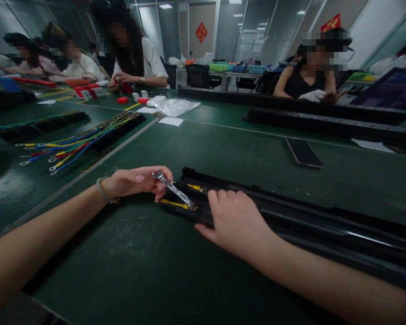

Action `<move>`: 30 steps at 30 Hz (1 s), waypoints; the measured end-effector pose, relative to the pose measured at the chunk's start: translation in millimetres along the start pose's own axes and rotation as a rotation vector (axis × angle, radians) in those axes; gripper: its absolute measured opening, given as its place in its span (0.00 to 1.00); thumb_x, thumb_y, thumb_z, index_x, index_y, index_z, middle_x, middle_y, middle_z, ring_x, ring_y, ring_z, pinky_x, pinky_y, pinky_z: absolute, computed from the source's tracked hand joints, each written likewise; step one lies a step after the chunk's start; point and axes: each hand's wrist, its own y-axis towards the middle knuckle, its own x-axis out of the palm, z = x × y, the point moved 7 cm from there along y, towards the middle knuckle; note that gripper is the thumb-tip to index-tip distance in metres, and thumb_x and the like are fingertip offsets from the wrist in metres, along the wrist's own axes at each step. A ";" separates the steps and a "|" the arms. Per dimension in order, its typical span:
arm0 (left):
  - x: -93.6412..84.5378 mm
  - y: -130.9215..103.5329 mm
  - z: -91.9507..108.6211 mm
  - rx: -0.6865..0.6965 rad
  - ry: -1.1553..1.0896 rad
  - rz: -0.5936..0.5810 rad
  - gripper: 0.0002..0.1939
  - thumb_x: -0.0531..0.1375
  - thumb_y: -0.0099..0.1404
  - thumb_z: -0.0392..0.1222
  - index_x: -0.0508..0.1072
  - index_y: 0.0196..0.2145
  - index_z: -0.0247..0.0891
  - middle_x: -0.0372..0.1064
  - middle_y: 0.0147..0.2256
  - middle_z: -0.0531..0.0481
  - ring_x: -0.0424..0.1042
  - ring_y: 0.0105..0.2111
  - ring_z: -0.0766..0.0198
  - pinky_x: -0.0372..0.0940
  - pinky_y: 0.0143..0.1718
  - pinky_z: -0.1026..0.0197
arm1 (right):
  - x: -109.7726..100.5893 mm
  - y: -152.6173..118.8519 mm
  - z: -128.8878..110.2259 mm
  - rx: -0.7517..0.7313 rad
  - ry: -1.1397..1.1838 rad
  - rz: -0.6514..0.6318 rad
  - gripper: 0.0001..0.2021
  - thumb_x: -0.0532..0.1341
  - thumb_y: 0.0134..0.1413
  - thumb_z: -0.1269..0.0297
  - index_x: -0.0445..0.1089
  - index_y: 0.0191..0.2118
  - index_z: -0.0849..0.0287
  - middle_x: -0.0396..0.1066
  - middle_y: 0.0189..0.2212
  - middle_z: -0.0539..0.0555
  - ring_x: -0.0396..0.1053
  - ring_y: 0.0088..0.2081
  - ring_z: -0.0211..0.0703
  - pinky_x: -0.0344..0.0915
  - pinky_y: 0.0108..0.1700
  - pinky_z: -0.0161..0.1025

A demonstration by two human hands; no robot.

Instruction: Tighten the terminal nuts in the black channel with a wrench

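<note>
A silver combination wrench slants across the end of a long black housing. Its lower end sits on a terminal fastener, and its upper end lies against the curled fingers of my left hand. Two yellow-sleeved cable ends lie in the housing; the farther one ends in a ring terminal beside a bolt. My right hand is wrapped over the housing just right of the terminals, with the thumb on the near side and fingers over the top. The fingertips' undersides are hidden.
A phone lies beyond the housing. To the left are bundled coloured cables with ring lugs. A clear plastic bag and red parts are farther back. Other people sit across the green table, near more long black housings.
</note>
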 end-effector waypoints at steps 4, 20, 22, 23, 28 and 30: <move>-0.2 0.0 -0.2 -0.001 -0.006 -0.012 0.27 0.57 0.46 0.48 0.61 0.42 0.31 0.58 0.30 0.47 0.61 0.29 0.58 0.60 0.32 0.57 | -0.8 -0.4 -0.2 -0.003 -0.001 0.003 0.23 0.50 0.44 0.46 0.62 0.36 0.63 0.65 0.28 0.58 0.62 0.29 0.47 0.56 0.31 0.43; 1.1 -3.7 -0.7 -0.015 0.095 -0.104 0.20 0.55 0.48 0.50 0.67 0.34 0.30 0.65 0.25 0.44 0.63 0.29 0.55 0.59 0.33 0.56 | -1.1 -0.2 -0.9 -0.003 0.003 -0.001 0.24 0.51 0.44 0.46 0.62 0.36 0.64 0.65 0.28 0.59 0.63 0.29 0.48 0.56 0.30 0.43; -1.0 -3.7 -0.6 -0.009 0.065 -0.078 0.22 0.56 0.48 0.50 0.65 0.37 0.30 0.64 0.27 0.44 0.63 0.29 0.56 0.59 0.33 0.56 | -1.0 -0.4 -0.9 0.000 -0.001 -0.001 0.23 0.50 0.44 0.46 0.62 0.36 0.64 0.65 0.28 0.59 0.63 0.29 0.48 0.56 0.30 0.43; -1.8 -3.6 -0.9 -0.010 0.050 -0.066 0.23 0.56 0.48 0.50 0.64 0.38 0.29 0.64 0.28 0.44 0.63 0.30 0.56 0.59 0.34 0.56 | -1.0 -0.5 -1.0 0.000 -0.001 0.000 0.23 0.50 0.44 0.46 0.62 0.36 0.63 0.65 0.28 0.59 0.63 0.29 0.48 0.56 0.30 0.43; -1.1 -1.0 -2.4 -0.009 -0.005 -0.045 0.28 0.56 0.46 0.50 0.60 0.44 0.31 0.61 0.31 0.45 0.62 0.30 0.56 0.60 0.33 0.57 | -0.6 -0.6 -0.7 0.001 -0.003 -0.009 0.23 0.50 0.45 0.46 0.62 0.36 0.63 0.65 0.28 0.59 0.63 0.30 0.47 0.56 0.31 0.42; 0.2 -0.2 -2.0 -0.004 -0.017 -0.045 0.29 0.56 0.46 0.50 0.59 0.45 0.32 0.61 0.32 0.45 0.62 0.30 0.56 0.60 0.33 0.58 | -1.1 -0.4 -0.5 0.000 -0.004 -0.012 0.23 0.50 0.45 0.46 0.62 0.36 0.63 0.65 0.28 0.59 0.63 0.30 0.47 0.56 0.31 0.43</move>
